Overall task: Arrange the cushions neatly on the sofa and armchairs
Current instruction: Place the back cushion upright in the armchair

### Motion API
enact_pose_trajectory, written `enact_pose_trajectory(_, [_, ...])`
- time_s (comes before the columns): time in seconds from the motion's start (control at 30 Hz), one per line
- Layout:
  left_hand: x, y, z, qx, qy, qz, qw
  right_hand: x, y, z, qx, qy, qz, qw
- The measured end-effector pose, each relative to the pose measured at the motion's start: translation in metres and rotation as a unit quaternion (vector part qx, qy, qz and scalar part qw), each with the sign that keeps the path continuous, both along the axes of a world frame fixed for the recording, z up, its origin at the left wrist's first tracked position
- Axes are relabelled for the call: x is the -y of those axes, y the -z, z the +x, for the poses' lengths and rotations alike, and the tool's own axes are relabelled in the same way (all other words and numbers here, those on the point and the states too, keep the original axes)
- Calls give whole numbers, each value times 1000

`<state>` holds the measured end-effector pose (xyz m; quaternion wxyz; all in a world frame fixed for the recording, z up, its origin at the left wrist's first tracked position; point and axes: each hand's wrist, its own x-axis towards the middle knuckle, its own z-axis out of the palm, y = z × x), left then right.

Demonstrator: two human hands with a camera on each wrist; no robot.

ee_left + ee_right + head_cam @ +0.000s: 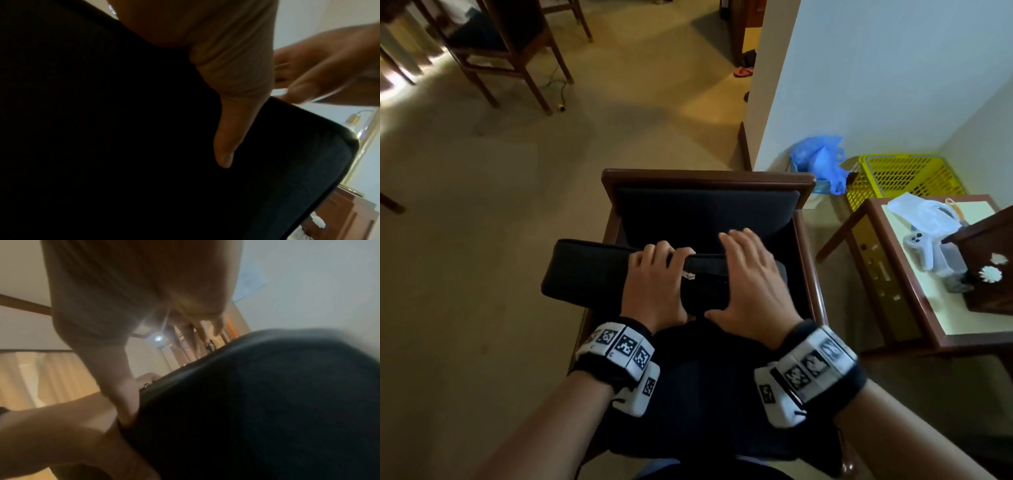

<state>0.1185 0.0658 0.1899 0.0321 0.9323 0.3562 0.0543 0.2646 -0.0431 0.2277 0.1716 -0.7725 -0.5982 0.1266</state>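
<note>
A dark rectangular cushion (582, 270) stands on its long edge across the wooden armchair (709, 176), and its left end sticks out past the armrest. My left hand (654, 274) grips its top edge, fingers curled over the far side and thumb (226, 138) flat on the near face of the cushion (123, 146). My right hand (750, 274) is spread over the top edge to the right, fingers straight, thumb against the near side. The right wrist view shows those fingers (197, 331) raised off the cushion (267, 402). Another dark cushion (705, 212) leans against the chair back.
A side table (928, 339) to the right carries a white controller (921, 246), a plastic bag and a dark wooden box (989, 274). A yellow basket (907, 174) and blue bag (822, 161) sit by the wall. Dining chairs (510, 51) stand far left across the open floor.
</note>
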Motion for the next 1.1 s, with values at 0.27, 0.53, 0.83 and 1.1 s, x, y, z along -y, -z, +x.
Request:
enact_pose_trajectory(0.27, [-31, -6, -91, -87, 39, -47, 994, 3, 34, -41, 115, -6, -65, 991])
enact_pose_trajectory(0.53, [-41, -20, -123, -76, 31, -62, 995, 37, 41, -19, 117, 8, 2, 993])
enact_pose_trajectory(0.83, [34, -118, -4, 50, 164, 6, 985, 113, 24, 84, -2, 108, 62, 992])
enact_pose_trajectory(1.1, [42, -87, 64, 29, 115, -53, 992, 95, 48, 80, -23, 111, 31, 993])
